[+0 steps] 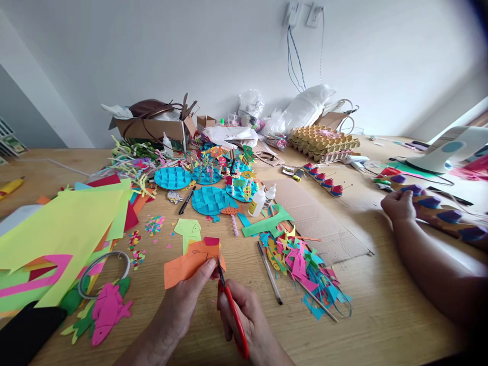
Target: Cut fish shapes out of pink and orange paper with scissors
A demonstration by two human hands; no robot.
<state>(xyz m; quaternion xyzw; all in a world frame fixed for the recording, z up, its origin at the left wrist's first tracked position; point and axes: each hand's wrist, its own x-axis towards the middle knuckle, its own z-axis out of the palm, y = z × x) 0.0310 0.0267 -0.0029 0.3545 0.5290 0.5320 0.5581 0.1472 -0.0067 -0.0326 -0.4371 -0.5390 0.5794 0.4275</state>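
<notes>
Orange paper: in front of the wearer, above the near part of the table (148, 325), left hand (186, 300) on its lower edge. Orange paper (183, 264) long axis runs roughly left-right, right end tipped up and away.
Pencil outline: drawn on the orange paper, partly under the thumb — full shape can't be read.
Left grip: closed, thumb on top of the paper; fingers underneath mostly hidden.
Scissors: red-handled scissors (234, 315) at the right end of the paper. Tips point away from the wearer and slightly left; long axis slants from near right to far left.
Right grip: right hand (247, 310) curled round the handles, holding them firmly; finger loops partly covered. Blade gap too small to judge — can't tell how far apart they are.
Dark red paper: small piece (211, 241) at the top edge of the orange; whether attached or just behind, unclear.
Light green paper: piece (188, 229) just beyond, lower part running behind the orange.
Right of hands: clear pen (270, 274), then a scrap pile (305, 264), pieces overlapping too much to count.
Left of hands: pink fish cutouts (108, 311), lowest layers covered.
Bottom left: black object (32, 330), cut off by frame; identity unclear.
Far right: co-worker's hand (398, 206) on a painted carton strip (434, 206); fingers partly hidden.
</notes>
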